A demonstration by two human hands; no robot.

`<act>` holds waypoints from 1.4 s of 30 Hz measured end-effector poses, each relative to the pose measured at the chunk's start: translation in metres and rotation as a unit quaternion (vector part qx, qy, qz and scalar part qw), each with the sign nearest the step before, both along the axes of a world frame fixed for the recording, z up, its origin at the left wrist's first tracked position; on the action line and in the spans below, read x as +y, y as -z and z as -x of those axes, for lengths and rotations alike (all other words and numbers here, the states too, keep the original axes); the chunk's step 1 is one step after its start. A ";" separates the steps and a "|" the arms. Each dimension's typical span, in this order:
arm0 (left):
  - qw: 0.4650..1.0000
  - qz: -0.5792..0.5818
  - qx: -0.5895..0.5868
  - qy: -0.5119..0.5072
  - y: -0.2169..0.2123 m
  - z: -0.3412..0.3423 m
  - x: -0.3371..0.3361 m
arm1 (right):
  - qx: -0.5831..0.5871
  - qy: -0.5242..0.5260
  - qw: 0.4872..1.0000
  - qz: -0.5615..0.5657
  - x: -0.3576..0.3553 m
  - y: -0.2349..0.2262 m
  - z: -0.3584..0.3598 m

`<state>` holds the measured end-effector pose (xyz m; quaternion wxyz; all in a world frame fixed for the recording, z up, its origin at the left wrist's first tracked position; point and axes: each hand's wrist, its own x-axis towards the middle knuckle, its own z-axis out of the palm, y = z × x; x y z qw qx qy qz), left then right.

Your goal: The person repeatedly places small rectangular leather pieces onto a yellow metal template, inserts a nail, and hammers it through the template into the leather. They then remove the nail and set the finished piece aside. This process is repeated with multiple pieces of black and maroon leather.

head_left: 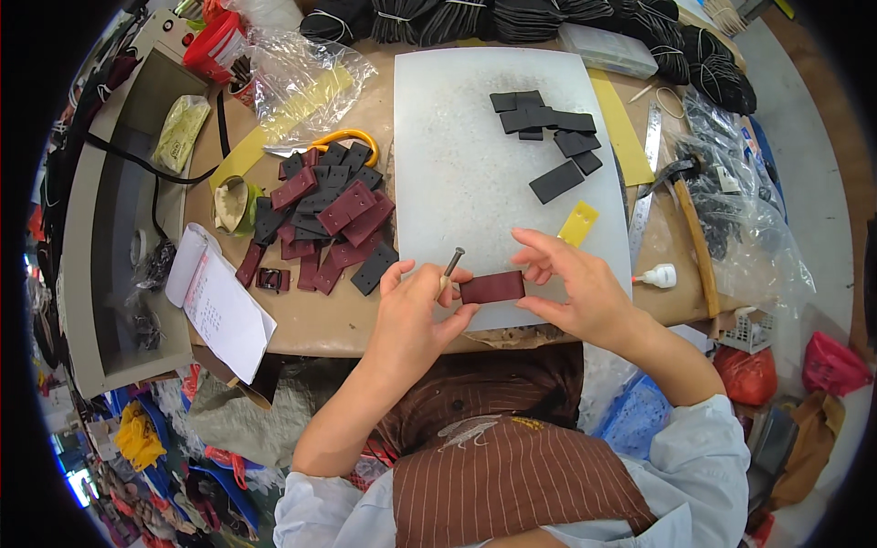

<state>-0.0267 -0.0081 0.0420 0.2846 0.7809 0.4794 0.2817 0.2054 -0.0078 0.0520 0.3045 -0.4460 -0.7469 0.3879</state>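
A maroon leather strip (493, 287) lies level at the near edge of the white cutting board (466, 119). My left hand (409, 306) is closed around a small punch-like tool (454, 260) with a dark metal end pointing up; its fingers also meet the strip's left end. At the strip's right end, my right hand (577, 288) has thumb and fingers spread, the fingertips close to the edge; whether they touch it is unclear. A yellow template with holes (578, 224) lies just beyond that hand. Several black leather pieces (555, 182) rest farther up the board.
Left of the board is a pile of maroon and black pieces (347, 208), beside orange-handled scissors (352, 139), a tape roll (235, 205) and a notepad (224, 297). To the right are a hammer (696, 239), a metal ruler (645, 196) and a small white bottle (656, 276).
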 end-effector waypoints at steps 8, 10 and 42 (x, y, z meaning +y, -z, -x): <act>1.000 -0.010 -0.024 0.005 0.004 0.001 -0.002 | 0.028 0.014 0.999 0.022 0.000 0.003 0.000; 1.000 -0.027 -0.005 0.001 0.005 0.001 -0.003 | 0.013 0.019 1.000 0.012 -0.004 0.006 0.000; 0.998 -0.015 -0.052 -0.011 0.017 0.002 -0.005 | -0.006 0.048 0.970 0.239 0.014 -0.024 0.032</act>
